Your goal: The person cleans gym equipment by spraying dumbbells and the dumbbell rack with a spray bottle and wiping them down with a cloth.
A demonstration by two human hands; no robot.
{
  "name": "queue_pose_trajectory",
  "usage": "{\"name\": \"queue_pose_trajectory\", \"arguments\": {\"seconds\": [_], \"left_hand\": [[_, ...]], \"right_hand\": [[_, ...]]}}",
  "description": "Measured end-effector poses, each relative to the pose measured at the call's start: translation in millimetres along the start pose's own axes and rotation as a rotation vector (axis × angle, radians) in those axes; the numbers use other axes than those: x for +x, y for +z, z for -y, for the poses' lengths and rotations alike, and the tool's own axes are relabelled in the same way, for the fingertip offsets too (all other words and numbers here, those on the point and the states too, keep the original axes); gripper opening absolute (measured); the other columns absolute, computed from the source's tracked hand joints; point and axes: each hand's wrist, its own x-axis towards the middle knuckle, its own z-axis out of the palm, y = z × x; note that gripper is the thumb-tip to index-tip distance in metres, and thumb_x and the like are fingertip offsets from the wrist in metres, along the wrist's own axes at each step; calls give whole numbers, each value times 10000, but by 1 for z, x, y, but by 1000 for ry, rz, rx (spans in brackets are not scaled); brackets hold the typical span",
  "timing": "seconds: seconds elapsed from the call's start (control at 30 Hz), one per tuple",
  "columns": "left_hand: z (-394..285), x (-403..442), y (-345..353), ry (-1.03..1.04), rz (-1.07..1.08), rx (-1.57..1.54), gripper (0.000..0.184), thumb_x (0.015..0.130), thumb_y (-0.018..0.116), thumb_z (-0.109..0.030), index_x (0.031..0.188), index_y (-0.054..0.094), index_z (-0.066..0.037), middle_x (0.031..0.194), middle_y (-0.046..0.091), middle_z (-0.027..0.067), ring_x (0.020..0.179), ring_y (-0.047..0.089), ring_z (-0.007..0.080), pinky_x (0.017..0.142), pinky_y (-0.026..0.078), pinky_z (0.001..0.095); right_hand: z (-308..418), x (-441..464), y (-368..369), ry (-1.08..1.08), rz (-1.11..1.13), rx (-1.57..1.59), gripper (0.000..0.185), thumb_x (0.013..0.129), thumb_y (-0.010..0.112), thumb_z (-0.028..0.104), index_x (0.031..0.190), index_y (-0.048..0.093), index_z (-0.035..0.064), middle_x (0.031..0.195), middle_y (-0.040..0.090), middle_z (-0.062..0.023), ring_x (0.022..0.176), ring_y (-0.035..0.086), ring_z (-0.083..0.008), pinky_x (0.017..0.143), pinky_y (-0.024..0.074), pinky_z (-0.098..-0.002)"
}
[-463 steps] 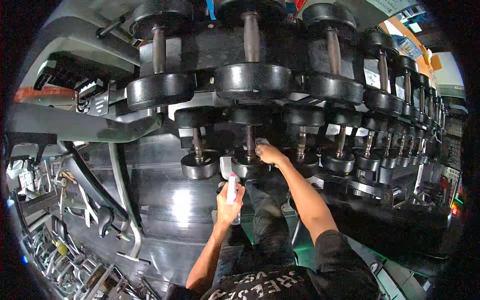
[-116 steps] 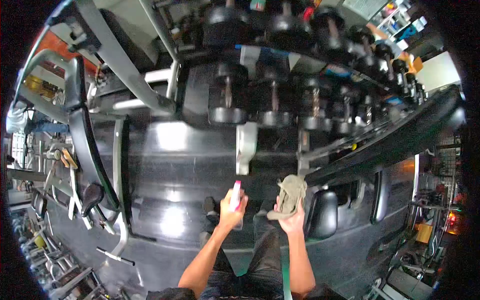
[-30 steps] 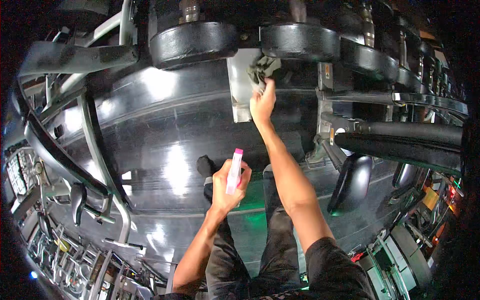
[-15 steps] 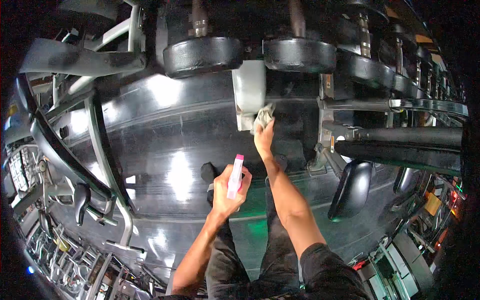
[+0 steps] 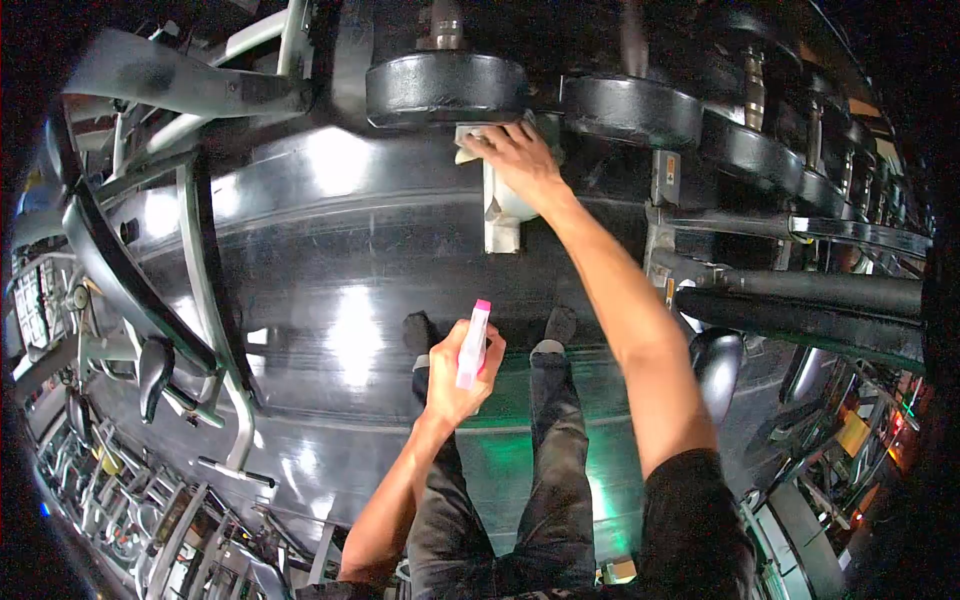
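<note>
My left hand (image 5: 462, 375) is wrapped round a spray bottle, whose white head with a pink tip (image 5: 475, 340) points forward; the bottle's body is mostly hidden by the fingers. Farther out, my right hand (image 5: 520, 160) lies over a pale cloth (image 5: 466, 155), and part of the cloth sticks out by the thumb. Hand and cloth are at the upper part of a light grey rack leg (image 5: 502, 235), just below a black dumbbell (image 5: 447, 88). Whether the cloth also touches the dumbbell I cannot tell.
More black dumbbells (image 5: 632, 108) line the rack toward the right. A bench machine with black pads (image 5: 130, 285) stands at the left. Metal frame bars (image 5: 745, 230) reach in from the right. Underfoot is a shiny dark floor (image 5: 300, 330).
My right hand has moved forward with the cloth, from the foot of the rack leg to its upper part. The left hand still holds the spray bottle in nearly the same place.
</note>
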Motion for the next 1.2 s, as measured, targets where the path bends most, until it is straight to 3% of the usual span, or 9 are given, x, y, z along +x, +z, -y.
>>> {"name": "queue_pose_trajectory", "arguments": {"seconds": [0.47,0.53,0.63,0.67,0.7,0.77,0.87,1.1,1.2], "left_hand": [[-19,-13,-20,82,-21,-11,86,830,626,-41,896,570,-34,675,563,45,552,542,103,511,442,267],[-26,-18,-28,127,-36,-20,81,849,622,-64,888,554,-44,630,539,6,520,529,70,455,421,250],[-36,-34,-36,148,-31,-49,88,853,622,-67,906,555,-47,634,556,10,521,537,70,460,425,245],[-41,-40,-40,111,-37,-31,81,834,629,-46,892,572,-40,663,571,27,545,534,83,499,433,248],[-45,-46,-42,79,-46,-15,79,815,636,-25,879,589,-33,691,585,44,568,532,97,538,441,252],[-48,-61,-45,84,-51,-86,78,812,642,-26,871,591,-39,691,584,43,577,531,85,534,439,248],[-68,-88,-56,132,-41,-102,68,828,639,-41,867,584,-34,647,568,32,551,526,73,504,428,243],[-148,-170,-102,146,64,-218,32,845,594,-24,858,574,-2,695,575,44,529,555,98,487,451,258],[-178,-201,-122,395,35,-93,56,866,599,-30,849,560,6,649,560,39,467,538,86,434,430,244]], "right_hand": [[64,-95,70,-154,165,174,340,819,511,81,1108,610,229,1168,573,-23,1128,519,-230,1014,401,-374],[79,-133,55,182,283,385,284,797,530,55,1005,672,185,1124,600,-61,1040,567,-268,930,442,-402],[106,-178,38,818,374,634,427,830,576,128,1245,507,56,1033,623,-192,1004,592,-354,807,486,-424],[114,-182,7,1121,389,1029,476,834,608,136,1288,485,62,1162,602,-202,1081,575,-357,905,462,-392],[117,-218,32,927,134,965,483,852,604,155,1295,471,17,1181,599,-210,1084,586,-301,909,450,-355],[131,-228,-31,1123,44,1335,532,848,644,234,1263,470,-51,1121,612,-143,1004,590,-209,882,452,-313],[160,-215,-150,1704,-112,1777,498,845,642,339,1243,518,69,1150,595,-58,1034,577,-184,884,467,-353],[201,-220,-285,1384,-600,2348,491,850,603,397,1254,529,128,1249,576,-78,1116,565,-267,981,430,-499],[225,-200,-359,1108,-842,2493,499,854,587,396,1259,523,112,1268,560,-97,1134,555,-281,1022,363,-578]]}}
